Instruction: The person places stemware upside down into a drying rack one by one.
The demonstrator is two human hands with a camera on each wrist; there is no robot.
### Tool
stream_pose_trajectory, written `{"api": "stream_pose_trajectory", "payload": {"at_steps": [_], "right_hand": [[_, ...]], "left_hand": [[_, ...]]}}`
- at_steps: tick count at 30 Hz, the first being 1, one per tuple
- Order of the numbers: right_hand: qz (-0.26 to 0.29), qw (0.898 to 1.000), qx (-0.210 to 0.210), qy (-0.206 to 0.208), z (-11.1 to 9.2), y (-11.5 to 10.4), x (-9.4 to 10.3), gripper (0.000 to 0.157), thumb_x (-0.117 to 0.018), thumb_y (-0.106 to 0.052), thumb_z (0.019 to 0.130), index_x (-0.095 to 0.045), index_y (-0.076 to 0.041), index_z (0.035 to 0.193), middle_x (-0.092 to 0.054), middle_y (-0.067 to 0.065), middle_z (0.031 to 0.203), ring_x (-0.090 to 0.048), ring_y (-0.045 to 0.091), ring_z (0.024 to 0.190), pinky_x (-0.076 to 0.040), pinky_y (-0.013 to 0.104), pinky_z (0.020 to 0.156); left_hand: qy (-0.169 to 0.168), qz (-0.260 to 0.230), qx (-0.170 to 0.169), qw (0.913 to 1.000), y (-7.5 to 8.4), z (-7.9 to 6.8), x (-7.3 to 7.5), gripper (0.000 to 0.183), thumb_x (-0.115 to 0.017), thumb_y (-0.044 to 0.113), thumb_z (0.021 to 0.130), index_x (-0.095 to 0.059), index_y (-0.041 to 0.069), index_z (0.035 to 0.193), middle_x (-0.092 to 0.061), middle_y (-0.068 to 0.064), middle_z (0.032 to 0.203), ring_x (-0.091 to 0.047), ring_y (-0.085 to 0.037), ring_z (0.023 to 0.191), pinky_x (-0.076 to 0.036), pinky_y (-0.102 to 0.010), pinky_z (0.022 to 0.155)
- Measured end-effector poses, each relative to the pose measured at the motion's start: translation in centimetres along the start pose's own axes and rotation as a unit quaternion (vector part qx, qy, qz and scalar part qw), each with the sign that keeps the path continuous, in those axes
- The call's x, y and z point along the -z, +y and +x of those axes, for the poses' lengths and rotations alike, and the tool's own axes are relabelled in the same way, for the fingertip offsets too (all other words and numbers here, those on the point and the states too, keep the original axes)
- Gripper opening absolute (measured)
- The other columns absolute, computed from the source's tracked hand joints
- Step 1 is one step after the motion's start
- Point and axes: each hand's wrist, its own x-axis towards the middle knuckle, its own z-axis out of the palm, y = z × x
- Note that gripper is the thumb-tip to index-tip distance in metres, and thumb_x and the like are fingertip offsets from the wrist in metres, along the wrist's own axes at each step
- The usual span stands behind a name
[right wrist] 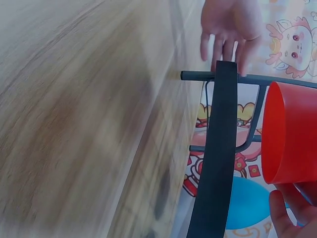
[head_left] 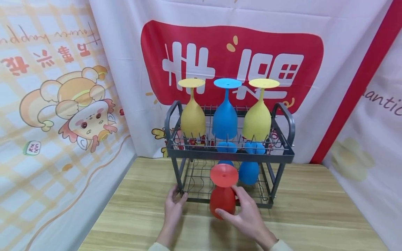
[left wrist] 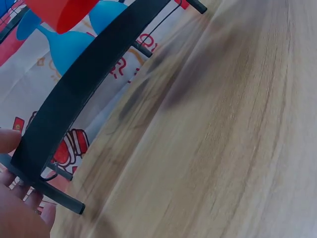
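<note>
A red plastic goblet (head_left: 222, 202), upside down with its foot up, is in my right hand (head_left: 248, 216) in front of the lower tier. Thumb and fingers hold its bowl from the right; the right wrist view shows the red rim (right wrist: 273, 134) above the rack's front bar (right wrist: 218, 148). My left hand (head_left: 173, 208) grips the dark two-tier dish rack (head_left: 230, 158) at its lower front left corner, thumb and fingers on either side. Behind the red goblet, a blue goblet (head_left: 249, 173) stands inverted on the lower tier, with another blue one (head_left: 225, 162) mostly hidden.
Inverted on the upper tier stand a mustard goblet (head_left: 193, 120), a blue goblet (head_left: 224, 120) and a light yellow goblet (head_left: 257, 120). The rack is on a wooden table (head_left: 314, 209). Printed cloth (head_left: 125, 52) hangs behind and at both sides.
</note>
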Motion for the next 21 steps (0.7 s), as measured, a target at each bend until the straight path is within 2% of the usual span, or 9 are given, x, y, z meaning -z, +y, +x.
{"api": "stream_pose_trajectory", "payload": {"at_steps": [3, 8, 15, 21], "right_hand": [[0.011, 1.0, -0.009, 0.0, 0.4, -0.2, -0.4, 0.081, -0.094, -0.046, 0.077, -0.055, -0.031, 0.146, -0.066, -0.009, 0.13, -0.065, 0.018, 0.117, -0.066, 0.031, 0.085], [0.035, 0.999, -0.01, 0.007, 1.3, -0.5, -1.5, 0.081, -0.093, -0.042, 0.08, -0.054, -0.028, 0.149, -0.066, -0.005, 0.134, -0.065, 0.021, 0.119, -0.067, 0.036, 0.085], [0.059, 0.998, 0.002, 0.026, 3.4, -1.1, -3.7, 0.081, -0.091, -0.042, 0.082, -0.051, -0.025, 0.151, -0.063, -0.003, 0.139, -0.064, 0.024, 0.123, -0.067, 0.037, 0.085], [0.054, 0.998, -0.012, 0.041, 5.1, -1.4, -5.7, 0.086, -0.091, -0.045, 0.082, -0.049, -0.019, 0.153, -0.06, 0.005, 0.146, -0.059, 0.032, 0.13, -0.066, 0.046, 0.086]], "left_hand": [[-0.018, -0.014, 0.013, 0.9996, 0.0, 0.2, -0.1, 0.066, -0.067, 0.011, 0.1, -0.04, 0.003, 0.16, -0.044, -0.025, 0.164, -0.041, -0.049, 0.153, -0.03, -0.071, 0.124], [-0.02, -0.029, 0.021, 0.9992, 0.3, 0.5, -0.3, 0.064, -0.066, 0.007, 0.099, -0.042, 0.004, 0.159, -0.044, -0.025, 0.164, -0.036, -0.048, 0.155, -0.022, -0.072, 0.126], [-0.019, -0.031, 0.003, 0.9993, -0.1, 0.7, -0.4, 0.059, -0.066, 0.003, 0.098, -0.05, 0.006, 0.154, -0.051, -0.023, 0.159, -0.04, -0.046, 0.153, -0.026, -0.072, 0.125], [-0.024, -0.03, -0.013, 0.9992, -0.3, 0.8, -0.4, 0.058, -0.065, 0.002, 0.099, -0.05, 0.005, 0.155, -0.052, -0.022, 0.159, -0.041, -0.045, 0.153, -0.032, -0.067, 0.125]]}}
